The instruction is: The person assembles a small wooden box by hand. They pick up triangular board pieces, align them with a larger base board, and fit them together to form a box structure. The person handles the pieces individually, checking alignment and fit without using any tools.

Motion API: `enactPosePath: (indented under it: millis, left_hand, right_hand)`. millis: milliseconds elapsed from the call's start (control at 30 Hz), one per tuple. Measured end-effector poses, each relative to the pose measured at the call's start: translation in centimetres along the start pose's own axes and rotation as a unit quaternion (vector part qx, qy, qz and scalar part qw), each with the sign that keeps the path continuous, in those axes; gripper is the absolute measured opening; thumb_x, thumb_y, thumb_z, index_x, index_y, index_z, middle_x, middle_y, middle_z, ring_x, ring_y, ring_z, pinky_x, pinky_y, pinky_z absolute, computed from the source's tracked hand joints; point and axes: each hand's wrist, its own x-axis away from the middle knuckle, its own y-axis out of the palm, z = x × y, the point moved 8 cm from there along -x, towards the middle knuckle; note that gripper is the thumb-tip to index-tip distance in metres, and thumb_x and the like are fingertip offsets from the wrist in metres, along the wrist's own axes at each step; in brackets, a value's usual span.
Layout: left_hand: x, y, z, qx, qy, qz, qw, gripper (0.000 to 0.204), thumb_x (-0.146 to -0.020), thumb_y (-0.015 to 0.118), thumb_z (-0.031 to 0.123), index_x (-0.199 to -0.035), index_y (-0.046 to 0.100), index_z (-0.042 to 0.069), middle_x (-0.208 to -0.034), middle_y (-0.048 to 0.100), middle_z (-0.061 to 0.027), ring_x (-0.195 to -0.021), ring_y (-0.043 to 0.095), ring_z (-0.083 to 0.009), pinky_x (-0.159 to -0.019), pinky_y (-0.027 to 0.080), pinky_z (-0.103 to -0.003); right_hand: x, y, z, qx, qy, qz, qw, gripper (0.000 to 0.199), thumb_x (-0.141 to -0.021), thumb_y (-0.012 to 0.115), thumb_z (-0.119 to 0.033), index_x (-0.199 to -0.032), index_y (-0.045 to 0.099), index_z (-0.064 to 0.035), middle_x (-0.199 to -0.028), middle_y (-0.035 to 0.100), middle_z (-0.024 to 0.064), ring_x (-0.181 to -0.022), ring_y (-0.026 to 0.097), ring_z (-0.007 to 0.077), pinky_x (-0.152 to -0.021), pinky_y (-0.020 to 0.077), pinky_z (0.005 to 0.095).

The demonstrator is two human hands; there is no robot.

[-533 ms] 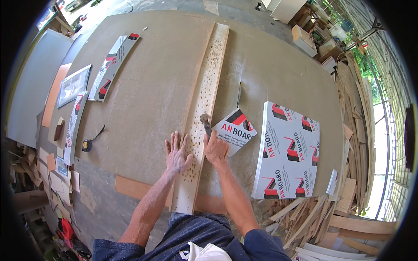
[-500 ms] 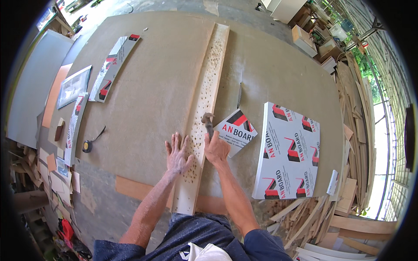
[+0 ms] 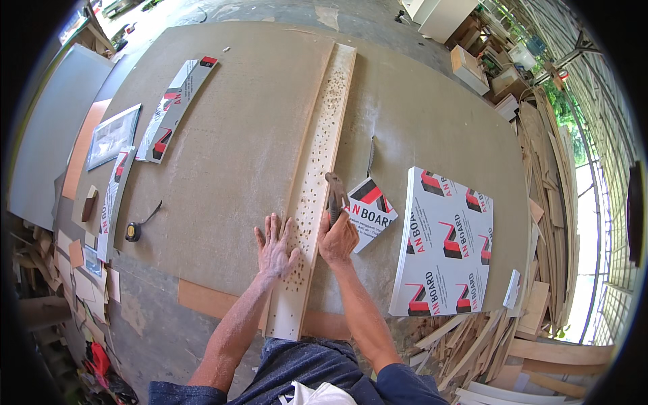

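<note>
A long, narrow pale board runs away from my body across the big brown work table. Many small brown spots dot its face; whether they are nail heads, holes or loose bits I cannot tell. My left hand lies flat over its left edge near the close end, fingers spread. Just right of the board, my right hand is wrapped round the handle of a hammer. The hammer's head points away from me beside the board's right edge. A square printed panel piece lies right of the hammer, partly behind it.
A large printed white panel lies on the table at right. Left are wrapped strips, a tape measure and a brown-and-tan block. A thin dark tool lies beyond the square piece. Wood offcuts pile at lower right.
The hammer has shifted right and turned in my right hand, its head now at the board's right edge instead of over it. My left hand stays flat on the board. The view has shifted slightly.
</note>
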Motion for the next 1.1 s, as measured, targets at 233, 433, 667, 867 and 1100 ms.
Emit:
enactPosePath:
  millis: [233,433,667,867,1100]
  left_hand:
    - [-1.1,-0.8,0.4,-0.022,0.003,-0.022,1.000,0.088,-0.091,0.057,0.043,-0.165,0.021,0.013,-0.169,0.003,-0.0308,-0.158,-0.004,-0.0426,-0.123,-0.010,-0.062]
    - [-7.6,-0.3,0.9,-0.018,0.022,0.037,0.999,0.075,-0.099,0.049,0.043,-0.163,0.026,0.012,-0.168,0.006,-0.0320,-0.158,0.000,-0.0440,-0.123,-0.005,-0.065]
    - [-8.2,-0.1,1.2,-0.029,0.019,0.036,0.999,0.070,-0.106,0.038,0.047,-0.164,0.024,0.010,-0.167,0.013,-0.0316,-0.158,0.003,-0.0433,-0.124,-0.003,-0.066]
    - [-8.0,-0.4,1.3,-0.039,0.020,0.033,0.998,0.069,-0.108,0.033,0.049,-0.163,0.025,0.009,-0.167,0.011,-0.0302,-0.158,0.001,-0.0421,-0.124,-0.005,-0.064]
    - [-8.0,-1.1,1.4,-0.023,0.024,0.047,0.998,0.066,-0.109,0.033,0.046,-0.162,0.029,0.007,-0.166,0.016,-0.0307,-0.158,0.006,-0.0438,-0.122,-0.001,-0.069]
  right_hand:
    - [-1.5,2.9,1.7,-0.013,0.095,-0.195,0.976,0.043,-0.103,0.052,-0.045,-0.099,0.055,-0.0025,-0.067,0.068,0.0221,-0.065,0.069,0.0437,-0.062,0.0511,0.0568]
    - [-7.5,4.8,2.8,-0.020,0.145,-0.069,0.987,0.039,-0.102,0.056,-0.041,-0.093,0.056,-0.0031,-0.071,0.069,0.0236,-0.068,0.069,0.0453,-0.064,0.0511,0.0568]
    - [-18.9,9.5,3.7,0.016,0.128,0.007,0.992,0.037,-0.103,0.053,-0.039,-0.093,0.053,-0.0038,-0.074,0.070,0.0227,-0.075,0.069,0.0457,-0.067,0.0507,0.0571]
    - [-24.4,9.8,0.9,-0.044,0.007,0.242,0.969,0.047,-0.106,0.043,-0.045,-0.110,0.053,0.0003,-0.086,0.072,0.0243,-0.082,0.069,0.0459,-0.073,0.0518,0.0565]
    - [-30.2,15.3,0.9,0.040,0.129,-0.115,0.984,0.047,-0.106,0.041,-0.043,-0.117,0.053,0.0017,-0.088,0.073,0.0261,-0.088,0.072,0.0446,-0.079,0.0530,0.0590]
